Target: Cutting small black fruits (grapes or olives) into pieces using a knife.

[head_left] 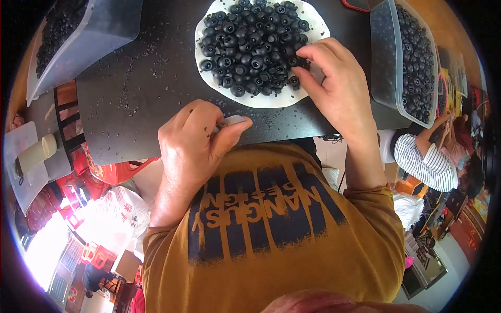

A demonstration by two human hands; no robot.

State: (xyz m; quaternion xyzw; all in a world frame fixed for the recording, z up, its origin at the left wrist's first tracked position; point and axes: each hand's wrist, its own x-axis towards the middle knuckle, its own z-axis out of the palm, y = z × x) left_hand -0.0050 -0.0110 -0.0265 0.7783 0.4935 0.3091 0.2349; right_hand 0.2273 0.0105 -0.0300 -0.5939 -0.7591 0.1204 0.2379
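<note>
A white plate with a wavy rim (279, 100) holds a heap of small round black plastic parts (245, 47), many with a hole in the top. My right hand (336, 78) reaches over the plate's right side. Its thumb and forefinger are apart at the edge of the heap, with black parts between and beside their tips. Nearer to me, at the table's front edge, my left hand (193, 133) is closed around a small pale piece (232, 121) that shows between thumb and fingers. What that piece is, I cannot make out. Dark crumbs stick to the left hand.
Black crumbs lie scattered over the dark table (115, 115). A clear plastic bin (112, 31) of dark bits stands at the left; another bin (385, 57) of black parts stands at the right. A red-edged object (356, 5) lies at the far edge. A person in stripes (425, 161) is at right.
</note>
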